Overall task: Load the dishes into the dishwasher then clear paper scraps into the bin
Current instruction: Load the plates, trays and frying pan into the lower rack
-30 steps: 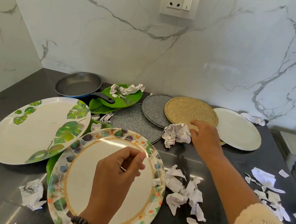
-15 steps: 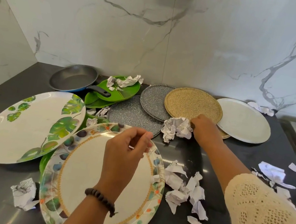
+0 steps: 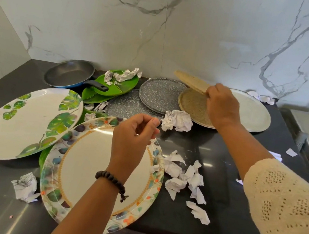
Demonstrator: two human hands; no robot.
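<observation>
Gold plate (image 3: 192,81), tilted up at upper centre, above a second gold plate (image 3: 193,107); crumpled paper scraps (image 3: 182,179) lie lower centre.

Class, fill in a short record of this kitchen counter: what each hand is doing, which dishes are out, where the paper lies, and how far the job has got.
right hand: grips the rim of a gold plate, tilted up off a second gold plate
left hand: hovers over the floral plate, fingers curled, nothing visibly held
other dishes: leaf plate, pan, grey plates, white plate
paper: scraps on the counter
progress: dishes not yet loaded
</observation>
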